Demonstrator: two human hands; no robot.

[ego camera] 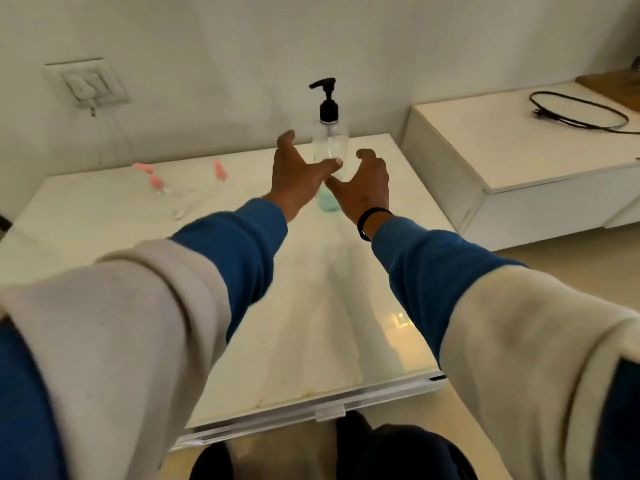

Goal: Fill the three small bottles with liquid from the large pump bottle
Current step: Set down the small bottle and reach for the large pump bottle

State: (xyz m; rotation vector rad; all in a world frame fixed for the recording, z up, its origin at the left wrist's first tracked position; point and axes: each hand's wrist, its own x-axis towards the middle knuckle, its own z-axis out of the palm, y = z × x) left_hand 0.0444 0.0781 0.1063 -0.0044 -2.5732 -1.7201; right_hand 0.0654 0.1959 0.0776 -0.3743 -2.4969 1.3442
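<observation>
The room was pale: a white wall (346,46) behind a glossy white table (311,306), with a socket plate (86,85) on the wall to the left and a low white cabinet (519,150) to the right, one black cable (581,110) looped on its top.

One large pump bottle (329,133) stood upright near the far edge of the table, clear-walled, with a black pump head and a shallow layer of blue-green liquid at the bottom. I could read no brand, label or writing on it, nor anywhere else.

Off to the left, well apart from it, were the small bottles (180,188): clear, pink-capped and blurred. I counted three pink caps (220,169), but I could not tell how each bottle lay.

My two arms reached forward in blue sleeves under pale rolled-up cuffs. My left hand (294,171) was spread, fingers straight, thumb stretched across the front of the pump bottle. My right hand (363,185), with a black band (369,221) at the wrist, had its fingers loosely curved beside the bottle on the other side. Neither hand gripped anything; whether either touched the bottle I could not tell.
</observation>
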